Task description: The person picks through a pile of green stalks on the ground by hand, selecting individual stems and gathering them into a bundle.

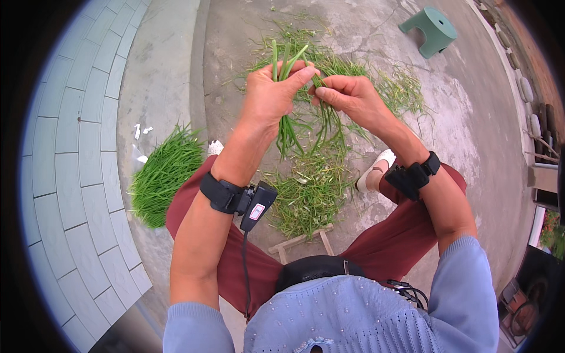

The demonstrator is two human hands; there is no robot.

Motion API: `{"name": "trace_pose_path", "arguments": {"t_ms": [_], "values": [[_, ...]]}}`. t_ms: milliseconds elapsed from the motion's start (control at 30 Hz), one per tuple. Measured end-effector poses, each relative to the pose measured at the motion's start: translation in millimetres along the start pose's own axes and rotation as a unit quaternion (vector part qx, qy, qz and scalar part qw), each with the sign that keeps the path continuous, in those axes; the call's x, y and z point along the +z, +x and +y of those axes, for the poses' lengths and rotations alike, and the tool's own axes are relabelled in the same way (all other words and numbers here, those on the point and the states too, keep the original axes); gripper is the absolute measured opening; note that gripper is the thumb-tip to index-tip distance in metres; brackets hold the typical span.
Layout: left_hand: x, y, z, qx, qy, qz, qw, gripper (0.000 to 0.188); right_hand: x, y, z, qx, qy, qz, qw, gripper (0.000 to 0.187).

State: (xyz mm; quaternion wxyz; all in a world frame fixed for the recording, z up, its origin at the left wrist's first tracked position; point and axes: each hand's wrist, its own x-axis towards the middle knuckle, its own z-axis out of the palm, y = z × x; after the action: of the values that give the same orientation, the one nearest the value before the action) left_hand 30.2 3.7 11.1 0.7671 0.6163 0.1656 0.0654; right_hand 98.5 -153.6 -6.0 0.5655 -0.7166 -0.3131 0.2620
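My left hand is closed round a bunch of long green chives, whose cut ends stick up above the fingers while the leaves hang below. Close beside it, my right hand pinches a thinner strand of the chives, with finger and thumb near the upper part. The fingertips of both hands almost meet. Under the hands, trimmed green and yellowish scraps lie scattered over the concrete between my feet.
A thick pile of chives sits at left, beside small white scraps. A green plastic stool stands at the far right. Pale tiles cover the left side. A wooden frame piece shows between my knees.
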Motion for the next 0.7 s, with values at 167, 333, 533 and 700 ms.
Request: {"name": "trace_pose_path", "arguments": {"t_ms": [167,333,533,700], "values": [[1.3,-5.3,0.9,-0.059,-0.041,-0.047,0.996,0.022,4.3,-6.9,-8.6,0.062,0.006,0.002,0.998,0.023],[0.0,-4.5,-3.9,-0.031,-0.048,-0.075,0.996,0.017,2.8,-2.3,0.6,-0.003,0.051,-0.038,0.998,0.032],[-8.5,0.9,-4.5,-0.007,-0.041,-0.019,0.999,0.016,0.1,-6.2,4.4,0.049,0.076,-0.073,0.993,0.03],[-19.4,5.7,1.9,0.017,-0.063,-0.005,0.998,0.015,1.1,-10.4,0.5,0.065,0.067,-0.083,0.992,0.032]]}}
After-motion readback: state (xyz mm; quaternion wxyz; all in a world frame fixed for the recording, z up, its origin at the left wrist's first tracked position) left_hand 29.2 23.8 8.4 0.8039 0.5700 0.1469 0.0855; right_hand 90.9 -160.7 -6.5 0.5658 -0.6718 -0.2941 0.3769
